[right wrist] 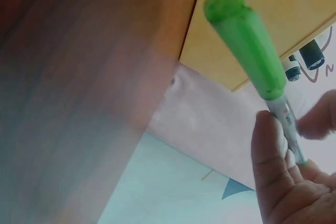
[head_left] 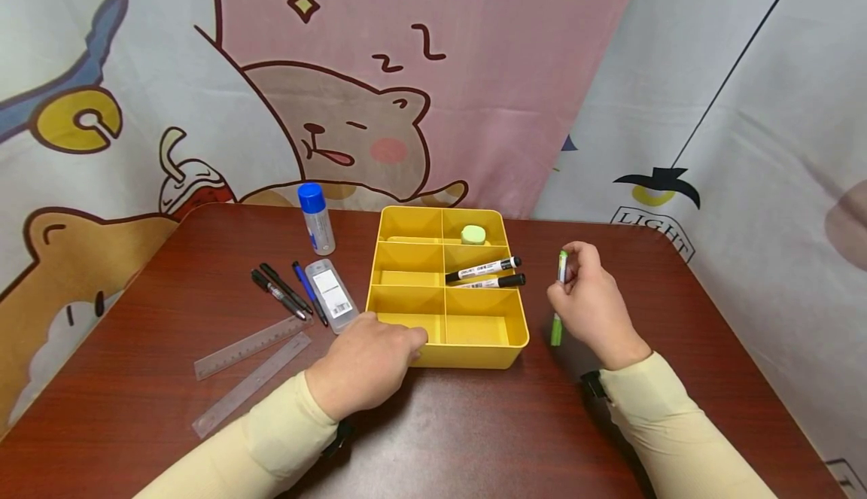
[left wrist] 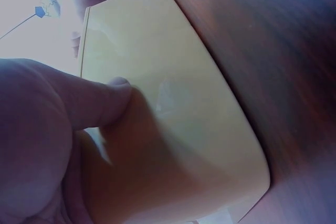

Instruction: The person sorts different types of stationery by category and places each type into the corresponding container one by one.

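Marker, green-ended, held by the right hand in the head view, just right of the yellow organizer. The left hand grips the organizer's near left corner. 2 black-capped markers project past the right rim; a low sideways pass could knock them. Left wrist view: the thumb presses the outer wall; uneven force there might skew the organizer. Right wrist view: thumb and fingers pinch the pale barrel, the green end projecting free; such an off-centre hold could let it swivel or catch the rim.
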Available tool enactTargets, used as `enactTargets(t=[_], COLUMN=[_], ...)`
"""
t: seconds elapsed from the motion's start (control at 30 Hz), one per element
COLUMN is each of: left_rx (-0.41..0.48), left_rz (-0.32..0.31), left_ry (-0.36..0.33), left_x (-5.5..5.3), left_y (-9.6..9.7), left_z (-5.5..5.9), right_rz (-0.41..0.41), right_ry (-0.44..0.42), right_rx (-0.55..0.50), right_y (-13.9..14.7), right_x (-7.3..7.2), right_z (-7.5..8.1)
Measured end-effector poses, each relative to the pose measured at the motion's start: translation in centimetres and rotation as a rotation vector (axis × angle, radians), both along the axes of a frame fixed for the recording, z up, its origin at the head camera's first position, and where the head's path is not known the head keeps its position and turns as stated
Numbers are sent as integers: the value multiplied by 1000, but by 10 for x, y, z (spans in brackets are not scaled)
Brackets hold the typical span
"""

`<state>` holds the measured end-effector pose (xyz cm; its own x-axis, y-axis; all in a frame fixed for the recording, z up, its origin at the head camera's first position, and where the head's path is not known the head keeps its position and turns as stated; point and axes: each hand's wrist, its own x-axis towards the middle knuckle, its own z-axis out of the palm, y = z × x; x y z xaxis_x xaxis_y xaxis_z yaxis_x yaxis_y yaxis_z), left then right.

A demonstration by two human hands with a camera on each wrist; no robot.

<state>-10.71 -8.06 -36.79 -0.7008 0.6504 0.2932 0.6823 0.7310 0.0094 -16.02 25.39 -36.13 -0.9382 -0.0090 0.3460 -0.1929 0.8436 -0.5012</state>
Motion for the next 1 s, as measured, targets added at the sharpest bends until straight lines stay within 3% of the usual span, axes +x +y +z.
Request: enactTargets(t=[0.23, 0.53, 1.0], left_rx=[6, -12, -19], left_rz=[-5, 6, 10], left_ry=[14, -10, -10], left_x=[0, -1, -2], left_y=[0, 0, 0], left_z=[0, -1, -2], right_rz=[-17, -37, 33], right_ry=[133, 232, 353], right_rx=[-92, -151, -419], right_y=[-3, -6, -11], right_x=[1, 2, 5], right_z=[1, 1, 4])
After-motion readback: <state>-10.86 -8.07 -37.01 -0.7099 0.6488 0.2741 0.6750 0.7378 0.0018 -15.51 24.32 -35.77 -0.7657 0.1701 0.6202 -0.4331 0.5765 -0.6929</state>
